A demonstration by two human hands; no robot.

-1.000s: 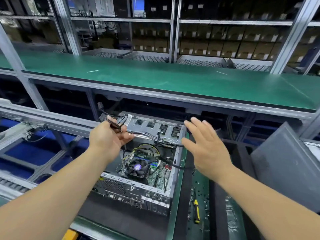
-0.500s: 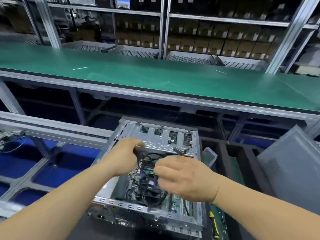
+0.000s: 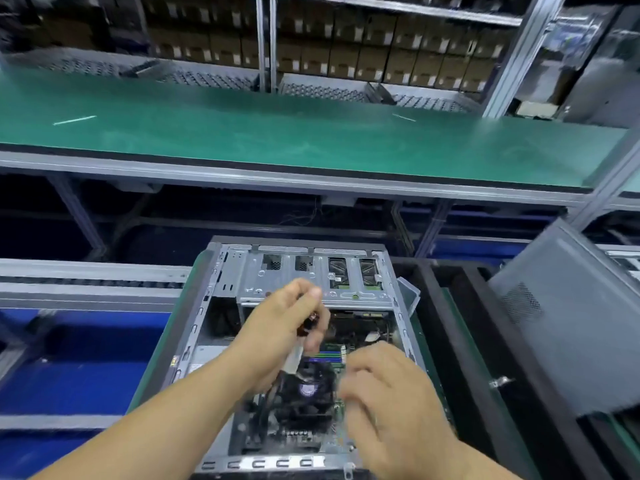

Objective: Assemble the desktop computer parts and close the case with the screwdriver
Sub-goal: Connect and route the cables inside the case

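Note:
The open computer case (image 3: 221, 282) lies on its side in front of me, drive cage (image 3: 256, 278) at the far end. Inside are the motherboard (image 3: 332, 351) and the black CPU fan (image 3: 308, 393). My left hand (image 3: 277, 327) hovers over the middle of the case and pinches a small dark connector (image 3: 310, 323), with a pale cable strip (image 3: 294, 358) hanging below it. My right hand (image 3: 384, 396) is just right of the fan, fingers curled and blurred; whether it holds anything is hidden. No screwdriver shows.
A grey side panel (image 3: 575, 327) leans at the right. A black foam tray (image 3: 460, 341) sits between it and the case. A long green shelf (image 3: 311, 140) runs across above, with metal uprights and stacked boxes behind. Conveyor rails (image 3: 86, 282) lie left.
Both hands have come down from the drive cage into the case. The left hand has gone from gripping a cable bundle to pinching one connector. The view has shifted closer over the case.

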